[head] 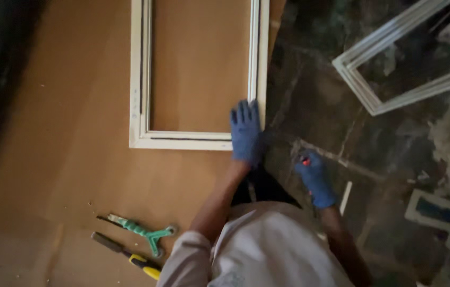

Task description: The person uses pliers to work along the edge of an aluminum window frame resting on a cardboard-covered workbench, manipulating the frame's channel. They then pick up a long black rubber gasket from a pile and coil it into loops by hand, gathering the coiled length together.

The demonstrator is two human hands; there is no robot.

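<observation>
Blue-gloved left hand flat on white frame corner; right hand grips small red-tipped object, mostly hidden.

A blue-gloved left hand lies flat on the near right corner of a white frame resting on a brown board; the gloved right hand grips a small red-tipped object beside the board's edge; a green-handled tool and a yellow-handled tool lie nearby.
</observation>
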